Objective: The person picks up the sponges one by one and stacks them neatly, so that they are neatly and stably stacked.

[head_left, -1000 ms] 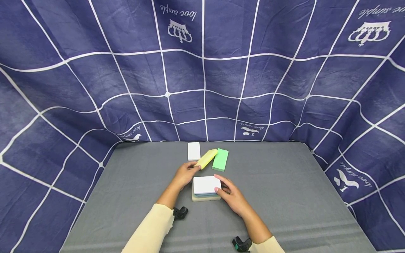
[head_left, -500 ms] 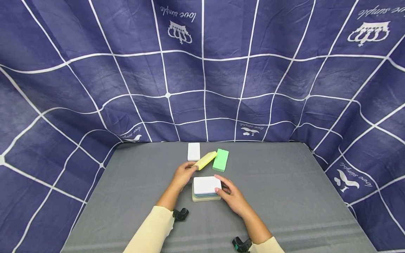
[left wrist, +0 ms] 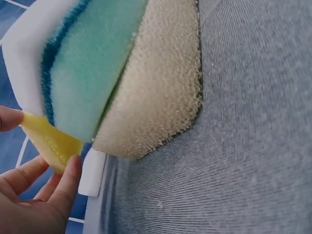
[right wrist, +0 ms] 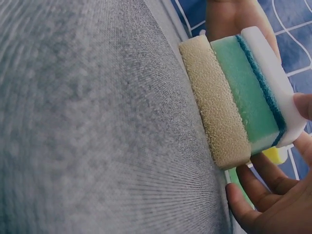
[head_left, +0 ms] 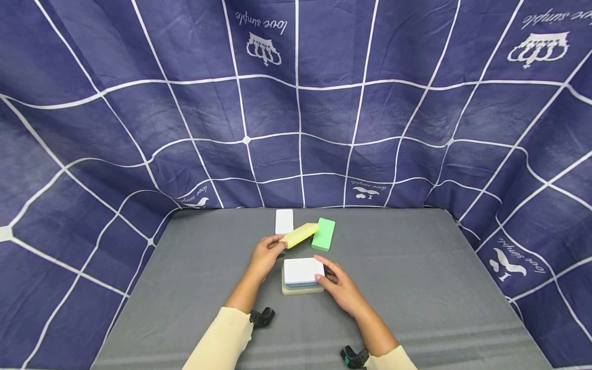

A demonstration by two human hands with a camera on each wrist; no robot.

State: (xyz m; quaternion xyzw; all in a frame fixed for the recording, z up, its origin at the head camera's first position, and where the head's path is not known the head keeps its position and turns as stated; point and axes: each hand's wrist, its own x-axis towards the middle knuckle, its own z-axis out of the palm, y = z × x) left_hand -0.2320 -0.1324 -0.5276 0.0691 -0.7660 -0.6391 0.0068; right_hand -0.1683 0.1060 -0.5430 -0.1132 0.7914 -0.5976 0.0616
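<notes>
My left hand [head_left: 264, 258] pinches a yellow sponge [head_left: 300, 235] between thumb and fingers, just behind a stack of sponges. At the stack's bottom lies a coarse beige sponge [right wrist: 214, 105]. On it rests a teal sponge [right wrist: 246, 92] with a dark blue scouring layer, and a smooth white sponge [head_left: 302, 270] tops the pile. My right hand [head_left: 341, 286] holds the stack's right end, thumb on the white sponge and fingers reaching round the side. In the left wrist view the stack partly covers the yellow sponge.
Behind the stack, a white block [head_left: 284, 221] and a green sponge [head_left: 324, 235] lie on the grey cloth-covered table [head_left: 416, 288]. A blue curtain [head_left: 324, 113] with white lines rises at the table's back and sides. Black straps [head_left: 262, 317] circle both wrists.
The yellow sponge has swung to a flatter angle and shifted slightly left in my left hand. My right hand and the stack stay almost still.
</notes>
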